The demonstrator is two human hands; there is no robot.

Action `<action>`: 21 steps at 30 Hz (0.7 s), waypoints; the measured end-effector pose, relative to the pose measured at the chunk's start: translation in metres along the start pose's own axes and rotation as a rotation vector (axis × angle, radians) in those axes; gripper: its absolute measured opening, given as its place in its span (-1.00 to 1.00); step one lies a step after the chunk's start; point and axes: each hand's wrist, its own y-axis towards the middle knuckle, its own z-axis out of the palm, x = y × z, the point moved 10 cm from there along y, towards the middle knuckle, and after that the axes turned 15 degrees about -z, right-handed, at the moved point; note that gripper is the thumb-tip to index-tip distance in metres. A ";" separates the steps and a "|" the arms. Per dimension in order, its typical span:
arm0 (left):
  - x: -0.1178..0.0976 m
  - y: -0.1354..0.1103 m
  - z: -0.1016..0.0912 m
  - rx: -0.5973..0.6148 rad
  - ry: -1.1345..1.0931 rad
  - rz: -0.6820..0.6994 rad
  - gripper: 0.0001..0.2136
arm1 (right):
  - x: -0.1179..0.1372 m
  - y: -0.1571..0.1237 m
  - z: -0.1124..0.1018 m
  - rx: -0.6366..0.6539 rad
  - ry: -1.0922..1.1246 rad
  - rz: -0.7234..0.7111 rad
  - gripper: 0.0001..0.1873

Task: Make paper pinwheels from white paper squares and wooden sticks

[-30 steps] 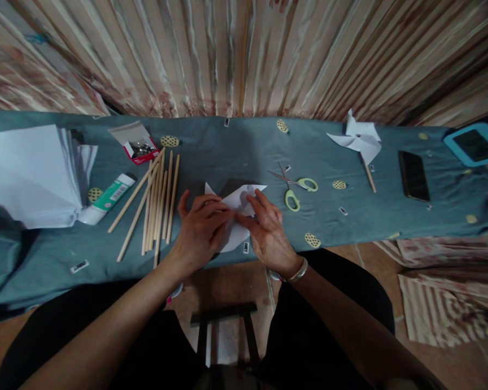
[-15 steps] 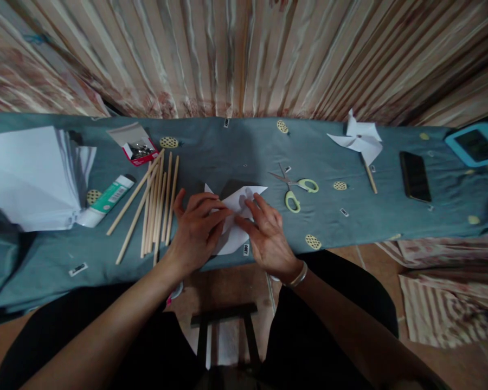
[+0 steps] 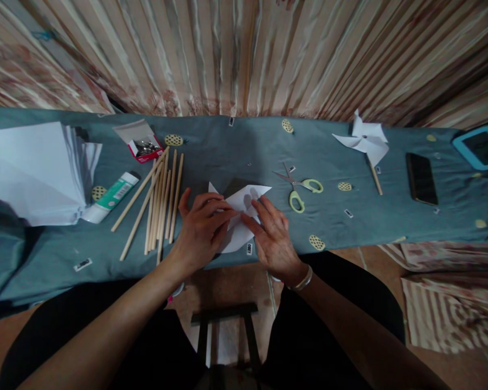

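A white sheet of paper [image 3: 244, 201] with folded, pointed corners lies on the blue-grey cloth [image 3: 228, 146] near the table's front edge. My left hand [image 3: 201, 230] rests on its left part with the fingers curled down and pressing the fold. My right hand [image 3: 273, 238] lies on its right part, fingers stretched out and spread, the fingertips holding the paper down near the middle. A silver bangle sits on my right wrist. The paper's near half is hidden under both hands.
Several wooden sticks [image 3: 162, 197] lie left of my hands, with a glue tube [image 3: 109, 197], a small red box [image 3: 144, 145] and a paper stack [image 3: 32, 170] beyond. Green-handled scissors [image 3: 299, 189], a finished paper pinwheel [image 3: 366, 143], a black phone [image 3: 422, 177] and a blue tablet [image 3: 480, 147] lie to the right.
Both hands stay on the paper and shift only slightly. The view has drifted a little to the left, so everything sits a bit further right in the picture.
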 end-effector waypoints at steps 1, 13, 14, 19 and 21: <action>0.000 0.000 0.000 0.005 0.005 -0.002 -0.79 | 0.000 0.000 0.000 0.004 -0.001 0.003 -0.50; -0.003 -0.001 -0.004 -0.020 -0.003 0.026 -0.79 | -0.002 0.003 -0.002 -0.017 -0.004 0.014 -0.58; -0.003 -0.001 -0.006 -0.031 -0.004 0.029 -0.80 | -0.002 0.004 -0.003 -0.023 -0.002 0.018 -0.59; -0.002 0.001 -0.013 -0.063 0.009 0.032 -0.80 | -0.005 0.007 -0.005 -0.033 0.004 0.025 -0.63; -0.002 0.001 -0.015 -0.072 0.006 0.030 -0.80 | -0.006 0.008 -0.004 -0.029 0.012 0.029 -0.64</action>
